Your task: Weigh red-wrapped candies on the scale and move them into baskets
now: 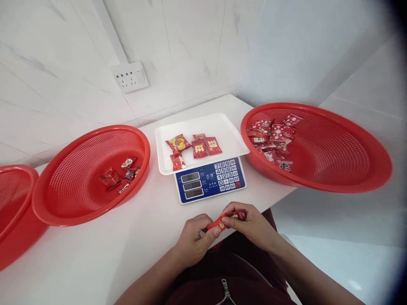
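Note:
Close to my body, at the table's front edge, my left hand (194, 240) pinches a bright red snack packet (217, 224). My right hand (249, 223) grips a dark red snack packet (241, 214), its thumb overlapping the red one, so the two packets meet between my fingers. Just beyond stands a digital scale (207, 195) with a blue keypad and displays. Its white tray (178, 127) carries several small packets: a red and yellow one (178, 145), a patterned red one (177, 162) and plain red ones (214, 145) with pale lettering.
Right of the scale, a large red mesh basket (337, 127) holds a heap of red and white packets (280, 133). On the left, another red basket (79, 152) contains several packets (111, 178). A third basket (19, 220) is cut off by the left edge. Behind, the wall bears a socket (129, 77).

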A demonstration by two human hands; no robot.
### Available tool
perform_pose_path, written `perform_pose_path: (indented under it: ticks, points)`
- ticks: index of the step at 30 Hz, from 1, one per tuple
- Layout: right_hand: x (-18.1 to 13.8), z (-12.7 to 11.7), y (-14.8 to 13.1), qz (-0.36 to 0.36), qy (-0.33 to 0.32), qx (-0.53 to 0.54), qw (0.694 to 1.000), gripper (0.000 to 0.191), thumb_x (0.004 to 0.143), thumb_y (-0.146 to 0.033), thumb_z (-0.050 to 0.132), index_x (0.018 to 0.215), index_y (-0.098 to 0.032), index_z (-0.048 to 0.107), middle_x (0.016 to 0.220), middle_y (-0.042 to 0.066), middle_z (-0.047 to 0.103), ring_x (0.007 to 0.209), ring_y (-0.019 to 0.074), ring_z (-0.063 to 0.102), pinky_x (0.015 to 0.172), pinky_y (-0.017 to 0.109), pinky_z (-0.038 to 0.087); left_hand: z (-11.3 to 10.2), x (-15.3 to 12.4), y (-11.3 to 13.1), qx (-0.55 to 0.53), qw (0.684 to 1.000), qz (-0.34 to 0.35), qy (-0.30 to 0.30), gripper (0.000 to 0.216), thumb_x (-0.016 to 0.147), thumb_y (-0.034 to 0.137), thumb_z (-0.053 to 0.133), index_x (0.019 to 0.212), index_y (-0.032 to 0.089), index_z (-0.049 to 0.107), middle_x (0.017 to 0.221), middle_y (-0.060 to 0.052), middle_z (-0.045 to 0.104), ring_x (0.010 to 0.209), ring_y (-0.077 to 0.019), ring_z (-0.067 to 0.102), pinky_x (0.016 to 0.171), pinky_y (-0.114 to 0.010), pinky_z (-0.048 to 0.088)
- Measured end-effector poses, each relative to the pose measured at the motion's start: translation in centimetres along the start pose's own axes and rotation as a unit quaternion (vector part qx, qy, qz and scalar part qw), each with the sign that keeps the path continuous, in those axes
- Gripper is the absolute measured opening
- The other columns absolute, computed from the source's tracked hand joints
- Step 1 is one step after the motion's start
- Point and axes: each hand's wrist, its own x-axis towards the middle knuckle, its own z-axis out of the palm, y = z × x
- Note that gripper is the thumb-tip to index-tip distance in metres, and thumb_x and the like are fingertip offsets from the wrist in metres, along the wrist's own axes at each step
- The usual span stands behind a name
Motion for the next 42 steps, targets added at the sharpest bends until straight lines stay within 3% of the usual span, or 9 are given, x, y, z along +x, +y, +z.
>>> perform_pose_path:
  ticks: [7, 16, 28, 31, 33, 36, 39, 42]
  points:
    - [0.0, 0.3, -0.2, 0.004, 0.0, 0.021, 1.0, 0.03, 0.063, -0.044, 0.073, 0.069, -0.017, 0.061, 0.059, -0.003, 0.057, 0.058, 0.0102, 0.048, 0.057, 0.026, 0.037, -0.2, 0.0, 0.3, -0.002, 0.999, 0.041, 0.005, 0.041, 0.093, 0.04, 0.037, 0.067, 0.016, 0.058, 0.063, -0.002, 0.055, 0.062, -0.0129, 0.051, 0.061, -0.023, 0.039]
    - [0.2, 0.3, 0.0, -0.006, -0.005, 0.025, 1.0, 0.031, 0.067, -0.046, 0.071, 0.074, -0.017, 0.061, 0.06, -0.002, 0.057, 0.06, 0.0114, 0.05, 0.059, 0.027, 0.04, -0.1, 0.0, 0.2, -0.033, 0.999, -0.002, 0.017, 0.039, 0.091, 0.041, 0.041, 0.066, 0.016, 0.058, 0.065, -0.003, 0.057, 0.062, -0.0123, 0.052, 0.061, -0.023, 0.041]
    - [-0.1, 0.2, -0.4, -0.027, 0.007, -0.014, 1.0, 0.03, 0.068, -0.047, 0.069, 0.071, -0.018, 0.06, 0.059, -0.001, 0.057, 0.057, 0.0114, 0.05, 0.056, 0.026, 0.041, -0.1, -0.1, 0.3, -0.063, 0.997, -0.007, 0.034, 0.042, 0.091, 0.042, 0.04, 0.066, 0.015, 0.059, 0.065, -0.003, 0.057, 0.063, -0.0134, 0.053, 0.063, -0.025, 0.042]
    - [-0.4, -0.4, -1.1, -0.052, 0.038, -0.054, 0.996, 0.029, 0.068, -0.047, 0.068, 0.069, -0.019, 0.061, 0.06, 0.0, 0.059, 0.058, 0.0129, 0.052, 0.056, 0.027, 0.043, -0.2, -0.1, 0.4, -0.073, 0.997, -0.006, 0.034, 0.042, 0.092, 0.042, 0.038, 0.066, 0.015, 0.059, 0.065, -0.004, 0.057, 0.064, -0.0136, 0.054, 0.063, -0.025, 0.042]
    - [-0.6, -1.4, -1.9, -0.086, 0.096, -0.09, 0.988, 0.028, 0.067, -0.047, 0.069, 0.068, -0.02, 0.063, 0.063, 0.002, 0.061, 0.06, 0.0147, 0.055, 0.058, 0.028, 0.045, -0.2, 0.0, 0.4, -0.082, 0.996, -0.003, 0.036, 0.041, 0.092, 0.041, 0.039, 0.066, 0.015, 0.058, 0.065, -0.004, 0.057, 0.063, -0.0134, 0.053, 0.063, -0.025, 0.043]
    - [-1.1, -4.1, -3.4, -0.155, 0.251, -0.154, 0.943, 0.026, 0.065, -0.047, 0.069, 0.069, -0.021, 0.065, 0.066, 0.003, 0.064, 0.063, 0.0174, 0.058, 0.06, 0.031, 0.047, -0.1, 0.1, 0.3, -0.077, 0.996, 0.004, 0.035, 0.041, 0.091, 0.042, 0.04, 0.065, 0.016, 0.057, 0.065, -0.004, 0.057, 0.063, -0.0135, 0.053, 0.062, -0.025, 0.043]
    - [-1.6, -7.4, -5.1, -0.199, 0.44, -0.221, 0.847, 0.025, 0.064, -0.044, 0.069, 0.077, -0.023, 0.068, 0.072, 0.003, 0.066, 0.068, 0.0189, 0.06, 0.064, 0.032, 0.047, 0.1, 0.1, 0.2, -0.056, 0.998, 0.014, 0.03, 0.041, 0.091, 0.042, 0.04, 0.064, 0.016, 0.057, 0.065, -0.005, 0.058, 0.064, -0.0137, 0.053, 0.063, -0.026, 0.043]
    - [-1.8, -10.6, -6.8, -0.196, 0.548, -0.312, 0.751, 0.024, 0.069, -0.041, 0.065, 0.085, -0.023, 0.069, 0.08, 0.004, 0.067, 0.07, 0.0177, 0.06, 0.068, 0.031, 0.045, 0.1, 0.1, 0.1, -0.046, 0.998, 0.022, 0.03, 0.04, 0.091, 0.041, 0.041, 0.065, 0.016, 0.058, 0.065, -0.005, 0.058, 0.064, -0.0137, 0.053, 0.063, -0.026, 0.044]
